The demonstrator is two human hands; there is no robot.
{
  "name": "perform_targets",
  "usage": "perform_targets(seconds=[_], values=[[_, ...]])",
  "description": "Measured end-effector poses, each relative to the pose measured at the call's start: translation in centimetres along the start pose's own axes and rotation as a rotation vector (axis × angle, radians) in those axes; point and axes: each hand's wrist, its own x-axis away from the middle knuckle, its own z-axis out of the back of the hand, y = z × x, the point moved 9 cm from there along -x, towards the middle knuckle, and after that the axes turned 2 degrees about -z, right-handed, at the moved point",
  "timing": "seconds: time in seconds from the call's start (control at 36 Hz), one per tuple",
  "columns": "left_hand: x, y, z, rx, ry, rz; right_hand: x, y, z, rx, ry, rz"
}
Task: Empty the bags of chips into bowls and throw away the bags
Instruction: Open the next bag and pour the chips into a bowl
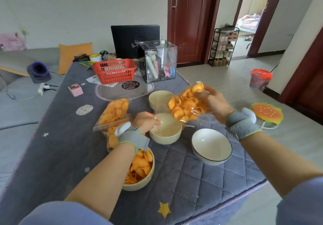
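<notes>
My right hand [214,105] grips a clear bag of orange chips [187,105] and holds it tilted, mouth down, above a cream bowl [166,135] with nothing in it. My left hand [146,122] is at that bowl's left rim and pinches a thin pink strip. A second full bag of chips [114,113] lies on the table left of the bowl. Near the table's front a cream bowl [148,177] holds chips, partly hidden by my left forearm. A white bowl [211,147] to the right and a cream bowl [160,98] behind hold nothing.
The table has a grey quilted cloth [192,181]. At its far end stand a red basket [114,70], a clear box [160,62] and a black laptop [135,39]. A small pink bin [259,78] with a red liner stands on the floor at right.
</notes>
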Motion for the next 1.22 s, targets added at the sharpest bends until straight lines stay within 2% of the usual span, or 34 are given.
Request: perform_targets(seconds=[0.08,0.19,0.33,0.42,0.53,0.81,0.92,1.0,1.11,1.22], values=[[-0.6,-0.6,-0.4,-0.091,-0.020,0.010,-0.5,-2.2,-1.3,0.174,-0.048,0.116],[-0.9,-0.8,-0.8,-0.083,-0.070,-0.021,-0.1,-4.1,-3.7,0.348,-0.125,0.204],[-0.4,0.0,-1.4,-0.134,-0.164,-0.147,0.0,-5.0,-6.6,0.383,-0.220,0.211],[-0.2,0.3,-1.8,-0.132,-0.212,-0.165,-0.5,-5.0,-7.3,0.340,-0.223,0.174],[-0.1,0.8,-1.9,-0.123,-0.215,-0.214,-1.4,-4.6,-7.7,0.432,-0.175,0.162],[-0.3,1.6,-2.2,-0.029,-0.190,-0.271,-1.1,-6.4,-8.8,0.599,-0.156,0.301],[-0.2,1.9,-2.5,-0.014,-0.190,-0.280,-0.9,-8.1,-8.3,0.527,-0.059,0.387],[-0.3,1.9,-2.5,-0.038,-0.165,-0.294,-0.3,-7.9,-9.9,0.572,-0.199,0.395],[-0.3,1.7,-2.4,-0.026,-0.154,-0.307,-0.1,-9.6,-9.0,0.377,-0.164,0.460],[-0.4,1.5,-2.9,-0.030,-0.178,-0.286,0.3,-9.2,-9.5,0.374,-0.246,0.437]])
